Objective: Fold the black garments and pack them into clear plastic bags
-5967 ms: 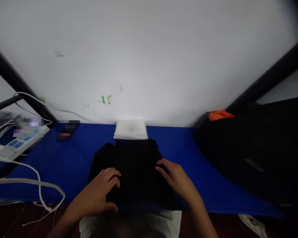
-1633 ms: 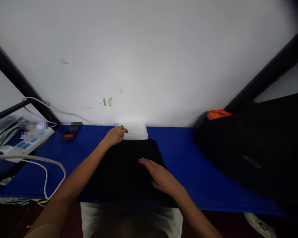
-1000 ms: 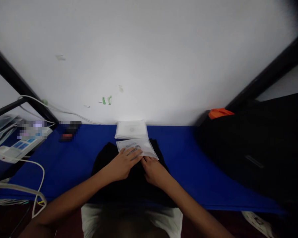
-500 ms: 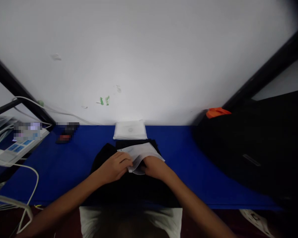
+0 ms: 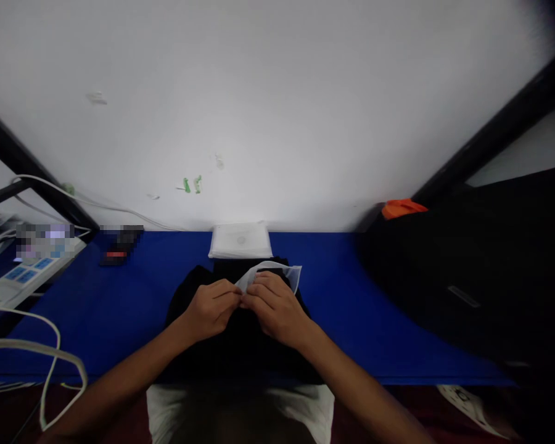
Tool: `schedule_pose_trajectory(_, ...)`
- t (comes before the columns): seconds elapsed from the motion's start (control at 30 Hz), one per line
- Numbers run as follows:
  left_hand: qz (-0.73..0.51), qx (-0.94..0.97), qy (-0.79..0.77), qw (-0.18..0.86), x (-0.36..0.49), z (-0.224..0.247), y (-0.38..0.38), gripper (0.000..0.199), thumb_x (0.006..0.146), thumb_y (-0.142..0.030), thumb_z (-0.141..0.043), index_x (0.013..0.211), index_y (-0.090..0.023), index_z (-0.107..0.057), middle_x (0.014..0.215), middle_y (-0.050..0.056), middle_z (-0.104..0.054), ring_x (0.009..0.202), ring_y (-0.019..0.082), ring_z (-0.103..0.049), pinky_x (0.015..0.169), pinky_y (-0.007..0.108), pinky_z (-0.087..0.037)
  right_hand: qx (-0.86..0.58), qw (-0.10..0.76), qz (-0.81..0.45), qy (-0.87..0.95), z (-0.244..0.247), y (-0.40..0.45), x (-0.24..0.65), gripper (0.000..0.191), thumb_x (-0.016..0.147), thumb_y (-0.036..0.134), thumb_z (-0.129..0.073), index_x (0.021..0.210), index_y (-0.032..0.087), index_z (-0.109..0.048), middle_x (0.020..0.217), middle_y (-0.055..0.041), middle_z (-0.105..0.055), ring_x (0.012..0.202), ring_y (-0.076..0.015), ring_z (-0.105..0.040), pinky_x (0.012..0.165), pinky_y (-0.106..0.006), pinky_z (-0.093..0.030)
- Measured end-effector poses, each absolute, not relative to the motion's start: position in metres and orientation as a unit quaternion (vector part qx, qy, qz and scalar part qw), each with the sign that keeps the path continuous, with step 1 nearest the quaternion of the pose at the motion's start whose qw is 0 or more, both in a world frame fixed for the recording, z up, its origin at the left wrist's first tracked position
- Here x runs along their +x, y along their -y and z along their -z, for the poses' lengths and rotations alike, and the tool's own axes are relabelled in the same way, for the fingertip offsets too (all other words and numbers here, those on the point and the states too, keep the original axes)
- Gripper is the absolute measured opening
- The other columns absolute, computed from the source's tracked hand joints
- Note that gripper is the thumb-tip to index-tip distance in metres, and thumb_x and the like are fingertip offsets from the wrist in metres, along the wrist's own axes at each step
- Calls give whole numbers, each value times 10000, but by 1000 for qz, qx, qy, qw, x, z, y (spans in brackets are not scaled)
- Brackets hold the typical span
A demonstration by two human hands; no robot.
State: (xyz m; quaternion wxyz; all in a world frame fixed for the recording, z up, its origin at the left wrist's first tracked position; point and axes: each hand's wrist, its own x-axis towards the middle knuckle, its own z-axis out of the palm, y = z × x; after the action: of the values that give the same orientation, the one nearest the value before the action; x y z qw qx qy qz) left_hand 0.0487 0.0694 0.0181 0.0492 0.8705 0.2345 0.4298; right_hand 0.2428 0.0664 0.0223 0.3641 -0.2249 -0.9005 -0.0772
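Observation:
A folded black garment (image 5: pixel 213 345) lies on the blue table (image 5: pixel 134 296) right in front of me. Above it I hold a thin translucent plastic bag (image 5: pixel 277 272) with both hands. My left hand (image 5: pixel 211 306) and my right hand (image 5: pixel 272 308) meet at the bag's near edge, fingers pinched on it. The bag's opening bulges up behind my fingers. A stack of the same white bags (image 5: pixel 240 240) rests flat against the wall, just beyond the garment.
A large black pile (image 5: pixel 472 271) with an orange object (image 5: pixel 402 208) on top fills the right side. A white power strip (image 5: pixel 13 280), white cables (image 5: pixel 37 345) and a small dark item (image 5: pixel 115 253) sit at the left. The white wall (image 5: pixel 277 111) rises directly behind the table.
My left hand took one bag off the stack and brought it over the garment. Both hands then closed on its near edge, and the bag now puffs open.

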Motion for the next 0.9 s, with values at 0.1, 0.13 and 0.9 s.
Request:
schedule_pose_trajectory(0.1, -458, 857, -231, 55, 42, -20, -71, 190, 922, -95, -488, 867, -174, -651, 805, 47, -687, 728, 127, -658, 630, 222, -551, -234, 345, 69, 906, -19, -80, 265, 267, 975, 170, -382, 1016, 212, -642, 947, -69, -689, 914, -210, -583, 987, -447, -438)
schedule_pose_trajectory(0.13, -473, 847, -238, 52, 39, -21, -71, 166, 919, -104, -513, 876, -176, -656, 804, 44, -692, 732, 128, -665, 638, 223, -555, -254, 344, 68, 901, -17, -85, 276, 263, 970, 164, -389, 1009, 217, -644, 951, -67, -690, 915, -210, -585, 992, -454, -432)
schedule_pose_trajectory(0.9, -303, 893, -289, 168, -9, -27, -54, 58, 901, -224, -641, 862, -185, -624, 800, 10, -633, 761, 133, -600, 710, 251, -493, -442, 316, 92, 835, -25, -138, 341, 625, 729, 0, -430, 1304, 209, -553, 1253, -100, -647, 1185, -294, -565, 1006, -502, -440)
